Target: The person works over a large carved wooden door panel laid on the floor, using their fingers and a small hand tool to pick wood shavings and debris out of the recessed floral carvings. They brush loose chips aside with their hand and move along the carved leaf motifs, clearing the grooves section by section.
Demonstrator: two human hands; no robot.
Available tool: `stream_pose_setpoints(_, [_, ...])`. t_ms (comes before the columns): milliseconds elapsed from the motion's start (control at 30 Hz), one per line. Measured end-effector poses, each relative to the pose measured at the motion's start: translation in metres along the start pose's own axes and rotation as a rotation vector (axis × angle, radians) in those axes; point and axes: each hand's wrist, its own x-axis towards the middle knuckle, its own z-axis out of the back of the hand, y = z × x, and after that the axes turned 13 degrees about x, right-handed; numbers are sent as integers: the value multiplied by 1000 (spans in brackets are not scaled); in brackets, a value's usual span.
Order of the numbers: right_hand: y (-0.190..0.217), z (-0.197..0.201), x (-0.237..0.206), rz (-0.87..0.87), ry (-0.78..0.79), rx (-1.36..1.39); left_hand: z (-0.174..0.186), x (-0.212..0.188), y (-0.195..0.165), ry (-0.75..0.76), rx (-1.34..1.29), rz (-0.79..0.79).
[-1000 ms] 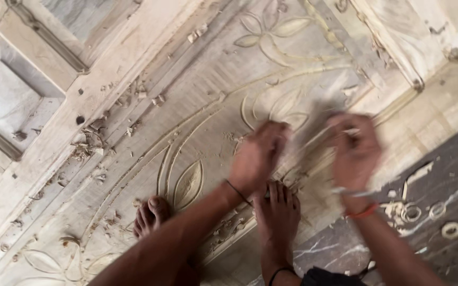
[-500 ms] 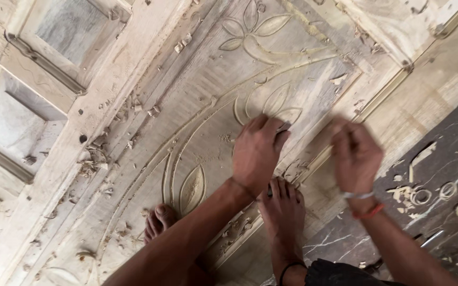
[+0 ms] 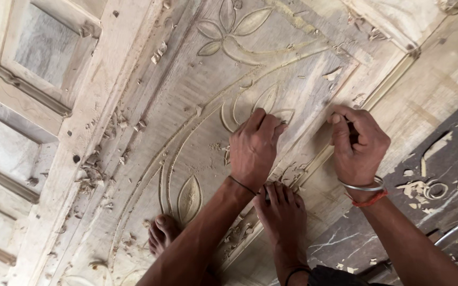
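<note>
Wooden shavings (image 3: 97, 168) and two bare feet (image 3: 281, 212) crowd the carved panel (image 3: 197, 95); left hand (image 3: 254, 148) presses fisted on it, right hand (image 3: 357, 143) curled shut just beside, contents hidden.

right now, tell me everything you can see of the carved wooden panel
The carved wooden panel lies flat, pale raw wood with raised leaf shapes and long curving stems cut in relief, inside a moulded frame. Chips litter it. The left hand presses on a leaf, the right hand rests near its edge, and two bare feet stand on it.
</note>
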Motion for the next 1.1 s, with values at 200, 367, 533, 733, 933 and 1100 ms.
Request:
stream_pose_setpoints(200, [1, 0, -3, 9, -3, -27, 2, 6, -1, -30, 37, -138])
stream_pose_setpoints(367, [2, 0, -3, 4, 10, -17, -4, 7, -6, -47, 14, -84])
stream_pose_setpoints(533, [6, 1, -4, 36, 6, -68, -2, 3, -8, -89, 48, -76])
stream_pose_setpoints(733, [7, -2, 0, 5, -8, -38, -3, 6, -10, -70, 55, -61])
stream_pose_setpoints(933, [6, 1, -4, -13, -7, -34, -10, 6, -16, -53, 93, 10])
stream_pose_setpoints(1100, [5, 1, -4, -45, -1, -39, -12, 5, -19, -72, 83, 40])
